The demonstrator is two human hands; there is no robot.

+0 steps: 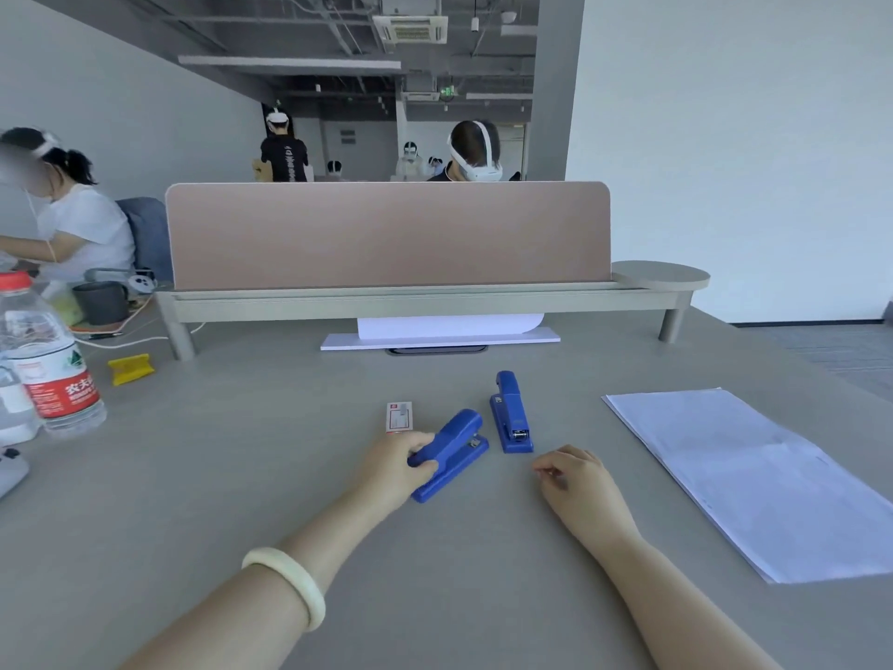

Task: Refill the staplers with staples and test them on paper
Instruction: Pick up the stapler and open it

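Steadying the near stapler [452, 452] at the middle of the desk [232, 476], our left grip [390, 471] wraps its rear, presumably for loading; our right grip [580, 486] rests loosely curled, empty, near the second stapler [512, 413], with the staple box [399, 417] and paper [754, 476] close by.

Grey desk [241, 476], pink divider panel [386, 234], white walls [725, 137], exposed ceiling [338, 41]

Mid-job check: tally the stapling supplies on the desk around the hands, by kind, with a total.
Blue staplers: 2
Staple box: 1
Paper stack: 1
Total: 4
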